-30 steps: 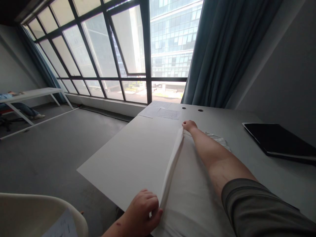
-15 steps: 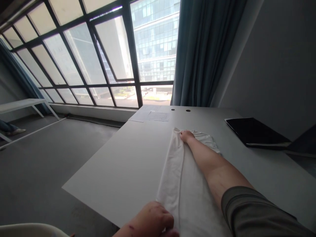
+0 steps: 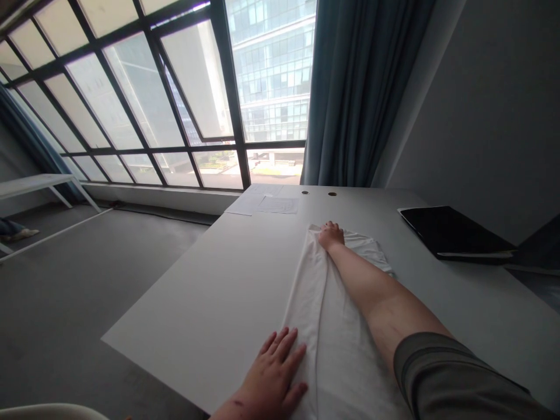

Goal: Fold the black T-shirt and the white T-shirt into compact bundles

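A white cloth garment (image 3: 339,344), perhaps a shirt, lies lengthwise on the white table (image 3: 210,297), its left side folded inward in a long strip. My left hand (image 3: 277,370) rests flat on the near part of that strip, fingers spread and pointing away from me. At the garment's far end, my right hand (image 3: 331,234) lies on the cloth near the folded corner, with its fingers stretched forward and slightly apart. Right of it, the far end of the cloth is wrinkled. My right forearm covers part of the garment.
Papers (image 3: 277,204) lie at the table's far left, near two cable holes (image 3: 332,194). A flat black object (image 3: 457,233) sits at the right. Behind stand a blue curtain (image 3: 363,99) and windows. A white chair back (image 3: 52,412) shows at lower left; another person's foot (image 3: 21,233) is far left.
My left hand has opened from a curled grip, moving slightly forward to lie flat on the cloth. My right hand has loosened its pinch at the far corner and its fingers have extended.
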